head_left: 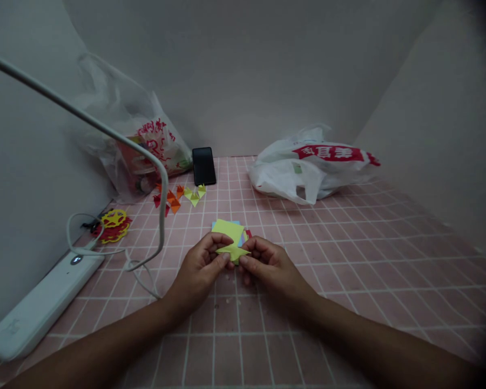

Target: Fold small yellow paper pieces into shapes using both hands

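Between both hands is a small folded piece of yellow paper (234, 251), with pointed ends to left and right. My left hand (206, 256) pinches its left side between thumb and fingers. The right side is pinched by my right hand (265, 262). Just beyond lies a stack of square coloured paper (228, 229), yellow on top, with blue and red edges showing under it; the hands hide its near part. Farther off to the left sit several small folded paper pieces in red, orange (174, 202) and yellow (194, 196).
A black phone (204, 166) lies near the back wall. White plastic bags stand at the back left (146, 140) and back right (308, 167). At left are a white power bank (44, 302), yellow and red cutouts (114, 226) and a white cable (105, 129) arching across the view.
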{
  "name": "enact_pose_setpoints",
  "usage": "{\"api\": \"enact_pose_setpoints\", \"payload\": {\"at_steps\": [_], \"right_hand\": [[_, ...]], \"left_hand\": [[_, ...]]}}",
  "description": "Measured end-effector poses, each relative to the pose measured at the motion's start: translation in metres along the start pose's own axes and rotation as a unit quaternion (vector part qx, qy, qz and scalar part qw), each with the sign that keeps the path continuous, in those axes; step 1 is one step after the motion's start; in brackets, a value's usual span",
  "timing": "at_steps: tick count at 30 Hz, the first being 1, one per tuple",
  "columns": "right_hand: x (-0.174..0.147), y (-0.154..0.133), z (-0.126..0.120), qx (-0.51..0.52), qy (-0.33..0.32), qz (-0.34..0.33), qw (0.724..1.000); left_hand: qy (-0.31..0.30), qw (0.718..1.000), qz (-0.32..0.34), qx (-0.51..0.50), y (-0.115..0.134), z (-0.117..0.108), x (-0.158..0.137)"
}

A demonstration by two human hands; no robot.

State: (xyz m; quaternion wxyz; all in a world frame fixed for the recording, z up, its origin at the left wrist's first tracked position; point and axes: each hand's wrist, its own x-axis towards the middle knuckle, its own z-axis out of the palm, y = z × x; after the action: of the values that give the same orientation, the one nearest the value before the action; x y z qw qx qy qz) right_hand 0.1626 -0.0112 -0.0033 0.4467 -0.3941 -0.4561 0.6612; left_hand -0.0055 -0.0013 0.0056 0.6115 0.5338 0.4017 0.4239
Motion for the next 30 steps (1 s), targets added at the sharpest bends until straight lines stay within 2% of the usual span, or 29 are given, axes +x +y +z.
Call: {"api": "enact_pose_setpoints", "payload": {"at_steps": [24,30], "right_hand": [[-0.0029,-0.0047,0.002,-0.002,0.006,-0.002,1.0],[-0.0023,-0.0048,0.0017,-0.001,0.004,-0.001,1.0]], "left_hand": [[-0.01,1.0,0.013,-0.012,0.0014,0.0014,0.0008],[0.004,1.0,0.008,-0.008,0.0057,0.0023,-0.0016]]}}
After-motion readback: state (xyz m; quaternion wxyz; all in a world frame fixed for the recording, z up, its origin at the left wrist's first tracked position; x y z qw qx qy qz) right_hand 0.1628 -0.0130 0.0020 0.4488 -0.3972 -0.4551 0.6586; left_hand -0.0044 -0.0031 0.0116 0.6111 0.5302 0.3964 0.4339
